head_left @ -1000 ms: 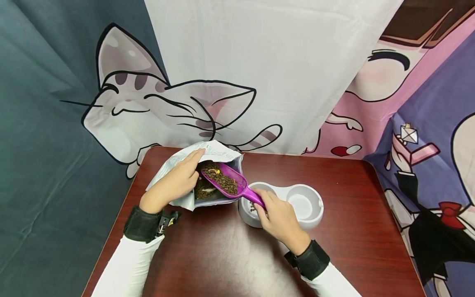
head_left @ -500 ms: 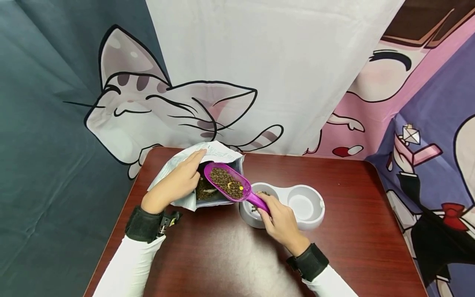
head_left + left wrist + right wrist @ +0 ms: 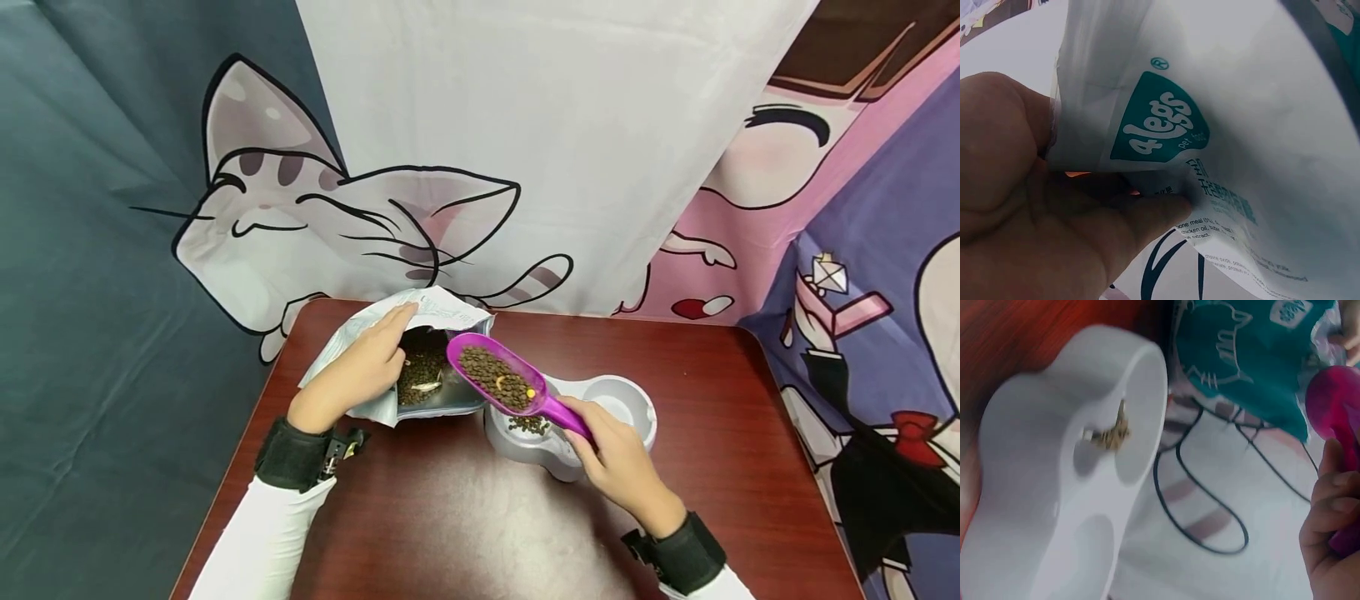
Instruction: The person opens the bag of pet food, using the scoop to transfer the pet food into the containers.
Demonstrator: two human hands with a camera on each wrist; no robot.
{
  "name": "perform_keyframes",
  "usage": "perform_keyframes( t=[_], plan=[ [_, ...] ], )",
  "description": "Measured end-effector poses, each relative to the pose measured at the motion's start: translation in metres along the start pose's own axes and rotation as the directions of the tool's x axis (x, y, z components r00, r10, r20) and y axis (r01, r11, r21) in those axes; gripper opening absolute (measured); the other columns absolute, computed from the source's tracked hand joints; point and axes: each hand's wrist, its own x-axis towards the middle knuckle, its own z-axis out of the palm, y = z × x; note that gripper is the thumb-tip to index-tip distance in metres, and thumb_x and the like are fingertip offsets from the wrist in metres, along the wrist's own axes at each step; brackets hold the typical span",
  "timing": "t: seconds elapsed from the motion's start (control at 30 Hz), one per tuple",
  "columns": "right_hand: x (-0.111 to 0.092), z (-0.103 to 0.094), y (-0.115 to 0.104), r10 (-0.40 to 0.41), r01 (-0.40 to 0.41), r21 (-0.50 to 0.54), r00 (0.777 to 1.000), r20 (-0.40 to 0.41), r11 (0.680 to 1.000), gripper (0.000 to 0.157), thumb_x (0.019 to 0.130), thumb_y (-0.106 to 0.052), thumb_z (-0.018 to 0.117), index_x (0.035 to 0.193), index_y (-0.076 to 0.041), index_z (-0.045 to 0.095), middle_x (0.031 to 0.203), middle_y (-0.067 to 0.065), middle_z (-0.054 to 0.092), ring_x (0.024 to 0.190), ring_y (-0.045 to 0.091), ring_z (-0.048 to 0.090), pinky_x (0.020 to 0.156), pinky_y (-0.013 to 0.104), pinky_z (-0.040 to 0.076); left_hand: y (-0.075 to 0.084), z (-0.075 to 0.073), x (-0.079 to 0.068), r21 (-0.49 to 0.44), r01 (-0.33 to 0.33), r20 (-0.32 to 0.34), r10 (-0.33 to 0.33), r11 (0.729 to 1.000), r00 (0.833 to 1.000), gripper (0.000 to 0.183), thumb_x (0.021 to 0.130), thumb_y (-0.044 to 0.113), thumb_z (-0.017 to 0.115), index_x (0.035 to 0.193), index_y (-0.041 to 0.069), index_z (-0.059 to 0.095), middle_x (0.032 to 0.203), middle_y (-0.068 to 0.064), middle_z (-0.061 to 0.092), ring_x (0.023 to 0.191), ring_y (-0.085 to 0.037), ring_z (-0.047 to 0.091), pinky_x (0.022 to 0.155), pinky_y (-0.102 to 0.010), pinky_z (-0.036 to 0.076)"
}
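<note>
My left hand (image 3: 360, 371) grips the mouth of a pet food bag (image 3: 453, 310) and keeps it open; brown kibble (image 3: 417, 367) shows inside. The left wrist view has the thumb and fingers on the edge of the bag's white panel (image 3: 1241, 94). With my right hand (image 3: 618, 458) I hold a purple scoop (image 3: 558, 414) by its handle. Kibble (image 3: 483, 367) fills the scoop, which hangs level between the bag mouth and the grey double pet bowl (image 3: 525, 450). A little kibble (image 3: 528, 424) lies in the bowl's left basin.
Dark red wood makes up the table (image 3: 442, 508). Behind it hangs a cloth (image 3: 555, 125) with cartoon cats and figures. In the right wrist view, the bag's green side (image 3: 1291, 387) stands close to the white-looking bowl (image 3: 1016, 444).
My right hand has lifted the loaded scoop out of the bag and moved it right towards the bowl. The bowl's near side has shifted or turned slightly. My left hand stays on the bag.
</note>
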Motion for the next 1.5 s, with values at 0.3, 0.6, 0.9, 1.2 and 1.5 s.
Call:
perform_keyframes(
  t=[0.3,0.6,0.9,1.2,1.5],
  plan=[
    [-0.032,-0.048,0.024,0.022,-0.018,-0.185,1.0,0.021,0.983,0.056,0.086,-0.012,0.078,0.139,-0.014,0.062,0.103,0.0,0.069,0.074,0.012,0.056,0.062,0.033,0.049,0.002,-0.001,-0.002,0.003,0.013,0.002,-0.013,1.0,1.0,0.064,0.095,-0.006,0.039,0.157,-0.012,0.026,0.163,-0.033,0.027,0.154,-0.045,0.026,0.124,-0.059,0.024],
    [-0.052,-0.083,0.047,0.123,-0.12,-0.287,0.992,-0.006,0.95,0.057,0.081,-0.007,0.081,0.135,-0.012,0.063,0.1,0.001,0.068,0.068,0.011,0.05,0.054,0.03,0.041,0.0,-0.002,-0.004,0.001,0.015,0.006,-0.015,1.0,1.0,0.066,0.094,-0.006,0.039,0.158,-0.012,0.025,0.164,-0.033,0.027,0.154,-0.045,0.026,0.124,-0.06,0.023],
    [-0.071,-0.107,0.062,0.203,-0.158,-0.393,0.976,0.075,0.906,0.055,0.082,-0.012,0.082,0.133,-0.018,0.063,0.097,0.002,0.068,0.066,0.017,0.058,0.049,0.036,0.045,0.004,0.0,-0.005,0.0,0.018,0.01,-0.018,1.0,1.0,0.065,0.095,-0.006,0.041,0.158,-0.011,0.026,0.163,-0.033,0.028,0.153,-0.045,0.027,0.123,-0.06,0.025],
    [-0.086,-0.128,0.072,0.266,-0.156,-0.469,0.947,0.177,0.869,0.051,0.081,-0.015,0.083,0.128,-0.017,0.065,0.096,0.004,0.069,0.063,0.027,0.067,0.048,0.044,0.048,0.003,0.002,-0.003,-0.002,0.014,0.013,-0.014,1.0,1.0,0.066,0.095,-0.006,0.04,0.158,-0.011,0.024,0.164,-0.033,0.027,0.154,-0.045,0.026,0.124,-0.06,0.024],
    [-0.076,-0.141,0.08,0.233,-0.05,-0.523,0.928,0.29,0.851,0.048,0.077,-0.015,0.084,0.122,-0.011,0.069,0.083,0.003,0.063,0.048,0.019,0.05,0.045,0.039,0.044,0.004,0.003,0.001,-0.003,0.006,0.017,-0.006,1.0,1.0,0.065,0.095,-0.006,0.04,0.158,-0.011,0.025,0.163,-0.033,0.028,0.153,-0.045,0.026,0.124,-0.061,0.024]
  ],
)
